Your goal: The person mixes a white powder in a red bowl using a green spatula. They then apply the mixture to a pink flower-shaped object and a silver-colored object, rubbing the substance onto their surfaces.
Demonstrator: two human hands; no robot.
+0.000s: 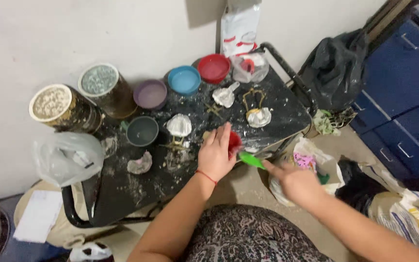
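Black table (136, 194), plaster-dusted: left hand (215, 153) cupped around red cup (234, 143) at its five-o'clock edge — right hand (294, 182) pinching green spatula (251, 159) beside it; three white casts already set, mixing unfinished.

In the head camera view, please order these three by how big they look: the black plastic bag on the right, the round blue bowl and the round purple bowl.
1. Black plastic bag: clearly the largest.
2. Round blue bowl and round purple bowl: they look nearly the same size, so I cannot rank one above the other.
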